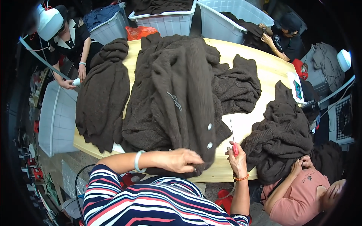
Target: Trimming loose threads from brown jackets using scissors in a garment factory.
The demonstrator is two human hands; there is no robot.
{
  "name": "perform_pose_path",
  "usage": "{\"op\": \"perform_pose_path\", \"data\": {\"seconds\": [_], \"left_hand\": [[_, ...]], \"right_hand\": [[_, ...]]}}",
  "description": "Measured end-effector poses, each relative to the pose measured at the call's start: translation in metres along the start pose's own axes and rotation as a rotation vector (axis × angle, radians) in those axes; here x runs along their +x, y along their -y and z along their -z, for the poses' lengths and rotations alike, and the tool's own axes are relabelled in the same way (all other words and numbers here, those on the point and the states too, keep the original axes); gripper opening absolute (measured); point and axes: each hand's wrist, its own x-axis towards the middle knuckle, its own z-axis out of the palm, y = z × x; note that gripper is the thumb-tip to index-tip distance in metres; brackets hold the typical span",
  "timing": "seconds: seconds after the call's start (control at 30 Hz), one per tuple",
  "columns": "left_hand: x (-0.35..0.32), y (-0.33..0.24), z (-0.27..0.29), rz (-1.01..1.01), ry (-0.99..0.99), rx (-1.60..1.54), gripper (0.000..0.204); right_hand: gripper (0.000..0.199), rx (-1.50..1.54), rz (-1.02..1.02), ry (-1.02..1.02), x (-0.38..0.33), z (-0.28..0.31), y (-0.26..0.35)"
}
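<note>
A large dark brown fuzzy knit garment [177, 94] lies heaped in front of me on the pale wooden table. It has two white spots near its lower right and a loose tuft of grey yarn [174, 101] on top. My left hand [184, 160] is over the garment's near edge; its fingers are smeared by motion, so whether they grip the knit is unclear. My right hand [237, 162] is closed around the red handle of a tool with a long thin metal shaft [235, 147], which points away from me, just right of the garment.
More brown knits lie on the table [241, 175]: one pile [103, 94] left, another [281, 135] right. Large grey-white bins [166, 23] line the far side. A co-worker at far left holds a white cone; one at far right and one at near right handle brown knits.
</note>
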Motion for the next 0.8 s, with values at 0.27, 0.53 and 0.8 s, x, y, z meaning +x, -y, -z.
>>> {"op": "perform_pose_path", "data": {"seconds": [0.27,0.53,0.8], "left_hand": [[-0.02,0.027,-0.022,0.363,0.288,0.258,0.037],[-0.018,0.039,0.059,0.39,-0.908,0.151,0.013],[0.008,0.152,0.18,0.441,-1.189,-0.077,0.046]], "right_hand": [[0.031,-0.042,-0.12,0.046,-0.012,-0.009,-0.035],[0.03,-0.164,0.012,0.07,-0.008,-0.012,-0.02],[0.032,-0.147,0.028,0.096,-0.006,-0.014,-0.005]]}}
